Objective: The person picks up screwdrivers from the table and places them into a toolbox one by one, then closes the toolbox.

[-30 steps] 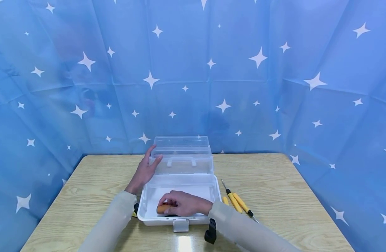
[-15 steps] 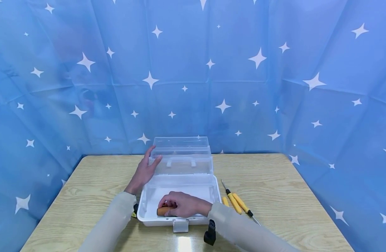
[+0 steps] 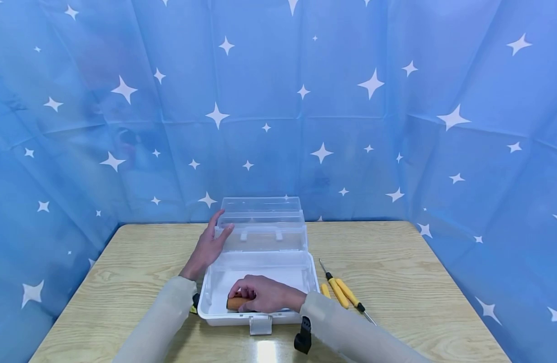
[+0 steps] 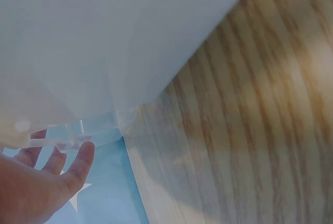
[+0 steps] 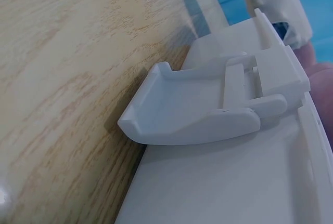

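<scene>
A white plastic toolbox [image 3: 206,295] stands open on the wooden table, its clear lid [image 3: 262,222] raised at the back. My left hand [image 3: 209,245] rests with straight fingers against the lid's left edge; the left wrist view shows those fingers [image 4: 78,164] on the clear plastic. My right hand [image 3: 265,293] is inside the box, its fingers curled round an orange-handled tool [image 3: 235,303] low against the front wall. The right wrist view shows only the box's front latch [image 5: 192,112] and rim.
Two yellow-handled screwdrivers [image 3: 344,292] lie on the table just right of the box. A third yellow handle [image 3: 325,289] shows beside my right sleeve. A black strap end [image 3: 302,337] hangs from my right wrist. Blue star-patterned cloth walls in the table on three sides.
My right hand with the orange-handled tool has sunk slightly toward the box's front wall. The left hand has stayed on the lid.
</scene>
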Demonstrator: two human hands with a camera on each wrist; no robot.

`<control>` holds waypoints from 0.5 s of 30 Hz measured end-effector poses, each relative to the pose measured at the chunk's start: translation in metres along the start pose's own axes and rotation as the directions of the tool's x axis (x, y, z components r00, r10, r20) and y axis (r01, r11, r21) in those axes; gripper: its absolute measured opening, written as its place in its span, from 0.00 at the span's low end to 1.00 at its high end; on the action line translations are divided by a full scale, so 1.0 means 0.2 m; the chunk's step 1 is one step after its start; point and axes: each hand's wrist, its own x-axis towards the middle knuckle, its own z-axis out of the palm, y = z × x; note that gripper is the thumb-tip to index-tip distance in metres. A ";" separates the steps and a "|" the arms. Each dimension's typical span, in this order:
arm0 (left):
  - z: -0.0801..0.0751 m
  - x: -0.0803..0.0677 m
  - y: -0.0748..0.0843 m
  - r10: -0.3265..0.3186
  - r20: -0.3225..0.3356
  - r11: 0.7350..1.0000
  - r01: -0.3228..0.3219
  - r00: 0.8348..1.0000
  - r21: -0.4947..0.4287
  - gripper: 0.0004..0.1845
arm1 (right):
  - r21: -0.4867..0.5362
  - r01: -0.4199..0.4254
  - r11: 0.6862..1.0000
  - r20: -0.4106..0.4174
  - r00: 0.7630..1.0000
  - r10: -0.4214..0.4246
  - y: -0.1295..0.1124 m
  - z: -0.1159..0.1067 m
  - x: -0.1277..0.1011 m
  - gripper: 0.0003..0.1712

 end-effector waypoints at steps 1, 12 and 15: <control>0.00 0.00 0.00 0.000 -0.001 1.000 0.000 1.000 0.000 0.41 | 0.002 -0.002 1.000 -0.002 1.000 0.002 0.00 0.00 0.00 0.16; 0.00 0.00 0.00 0.001 -0.002 1.000 -0.001 1.000 0.003 0.44 | 0.025 -0.039 0.999 -0.022 0.999 0.040 0.00 0.00 0.00 0.16; 0.00 0.00 0.00 0.004 -0.004 1.000 -0.004 1.000 0.003 0.43 | 0.040 -0.051 0.998 -0.022 0.998 0.052 0.00 0.00 0.00 0.16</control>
